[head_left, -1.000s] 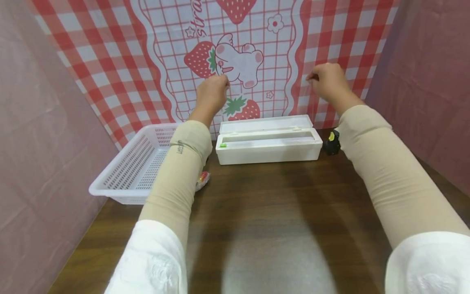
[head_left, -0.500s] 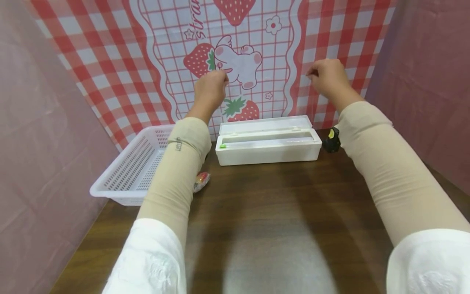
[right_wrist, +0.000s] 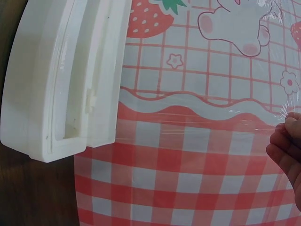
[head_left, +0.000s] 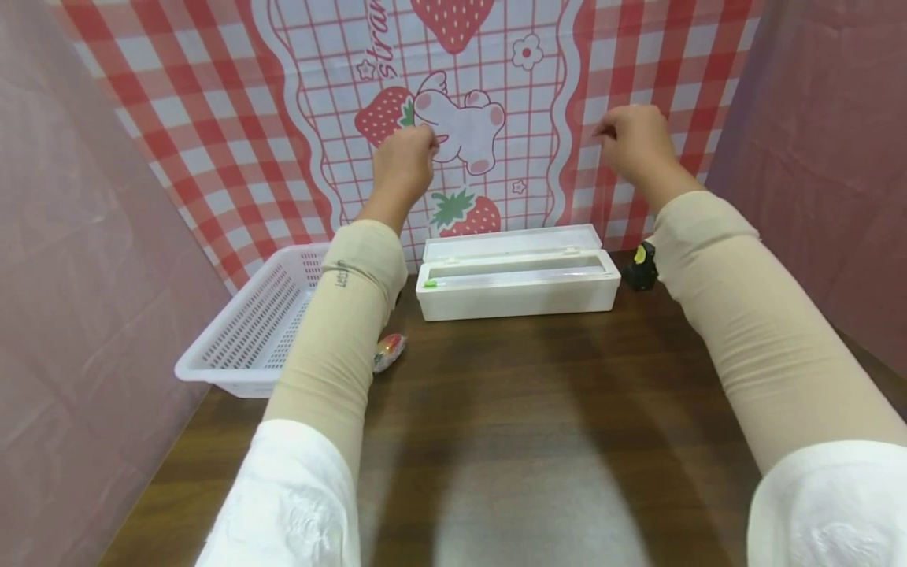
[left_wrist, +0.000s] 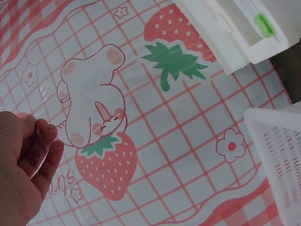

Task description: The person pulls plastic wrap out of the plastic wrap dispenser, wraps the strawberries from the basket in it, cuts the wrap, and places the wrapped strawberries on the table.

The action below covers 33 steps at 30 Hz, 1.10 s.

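A thin sheet of clear cling film (right_wrist: 225, 113) stretches up from the white wrap dispenser (head_left: 520, 301), whose lid leans open at the back. My left hand (head_left: 404, 164) pinches one upper corner, and creases of film show at its fingertips in the left wrist view. On the other side, my right hand (head_left: 638, 146) pinches the opposite corner; pull lines fan out from its fingers (right_wrist: 278, 149) in the right wrist view. Both hands are raised well above the dispenser and apart from it. A green slider (left_wrist: 264, 25) sits at the dispenser's left end.
A white perforated basket (head_left: 205, 368) stands left, partly behind my left forearm. Beside that forearm lies a small clear-wrapped red and yellow item (head_left: 389, 352). A black and yellow object (head_left: 640, 269) is right of the dispenser. A checkered strawberry cloth (head_left: 305, 118) hangs behind.
Both hands have risen slightly, still pinching the film. The dispenser, basket and small wrapped item stay in place; the head view has shifted a little.
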Motion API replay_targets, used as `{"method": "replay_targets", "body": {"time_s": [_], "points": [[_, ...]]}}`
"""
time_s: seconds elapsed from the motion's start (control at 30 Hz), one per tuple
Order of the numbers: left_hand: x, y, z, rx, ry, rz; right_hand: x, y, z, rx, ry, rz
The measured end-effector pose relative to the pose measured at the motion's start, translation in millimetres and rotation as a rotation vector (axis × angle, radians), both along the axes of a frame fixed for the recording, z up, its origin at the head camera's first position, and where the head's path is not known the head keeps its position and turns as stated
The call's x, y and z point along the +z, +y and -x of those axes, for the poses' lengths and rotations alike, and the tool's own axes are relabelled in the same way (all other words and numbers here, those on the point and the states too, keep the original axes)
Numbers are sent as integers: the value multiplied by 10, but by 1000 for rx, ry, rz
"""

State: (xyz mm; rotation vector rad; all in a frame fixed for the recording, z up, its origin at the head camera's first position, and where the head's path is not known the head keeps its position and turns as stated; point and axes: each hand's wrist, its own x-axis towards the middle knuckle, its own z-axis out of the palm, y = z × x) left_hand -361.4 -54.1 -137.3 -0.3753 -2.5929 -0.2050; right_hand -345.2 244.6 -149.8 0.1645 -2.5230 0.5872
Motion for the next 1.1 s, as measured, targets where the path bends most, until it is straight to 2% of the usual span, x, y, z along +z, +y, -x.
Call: {"method": "replay_targets", "body": {"time_s": [0.7, 1.1], "points": [[179, 17, -54, 15, 55, 0, 103, 14, -17, -18, 89, 64], [265, 23, -97, 7, 87, -1, 198, 9, -54, -21, 150, 28]]}}
